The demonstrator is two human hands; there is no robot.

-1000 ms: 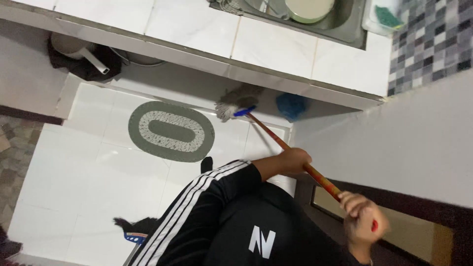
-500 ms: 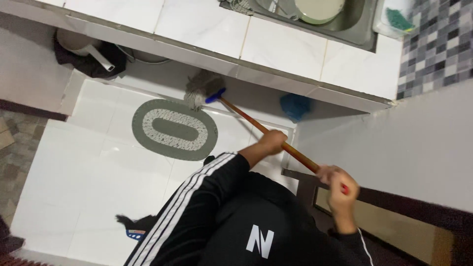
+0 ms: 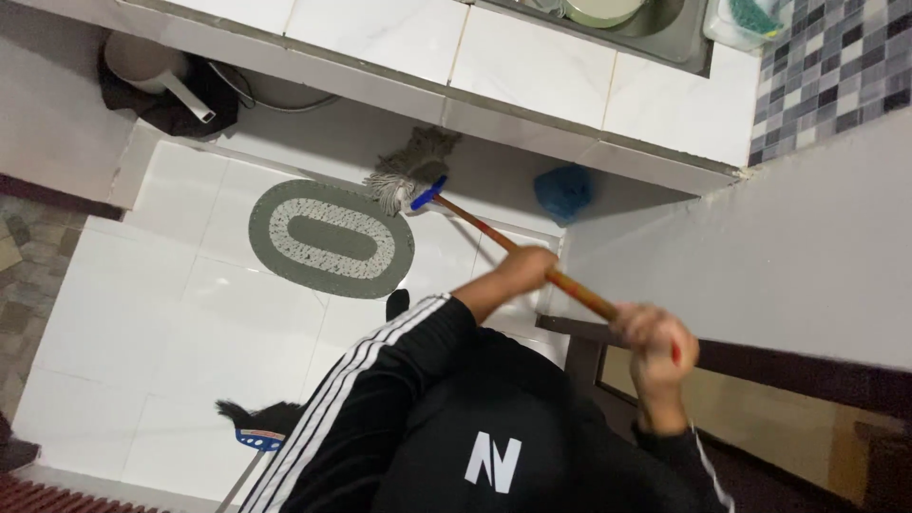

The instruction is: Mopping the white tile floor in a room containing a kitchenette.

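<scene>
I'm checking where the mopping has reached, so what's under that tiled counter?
Under the tiled counter, the mop head rests on the white floor, with a blue bag to its right. Deeper in, the counter hides the rest.

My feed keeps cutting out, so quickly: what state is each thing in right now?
Mop: head on the floor under the counter, touching the mat edge.
Left hand: closed on the mop handle.
Right hand: closed on the handle's end.
Oval mat: lying flat.
Broom: lying on the floor.
Blue bag: crumpled.

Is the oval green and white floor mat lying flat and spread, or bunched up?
Spread flat: the oval green and white floor mat shows its full outline on the white tiled floor, with no folds.
</scene>
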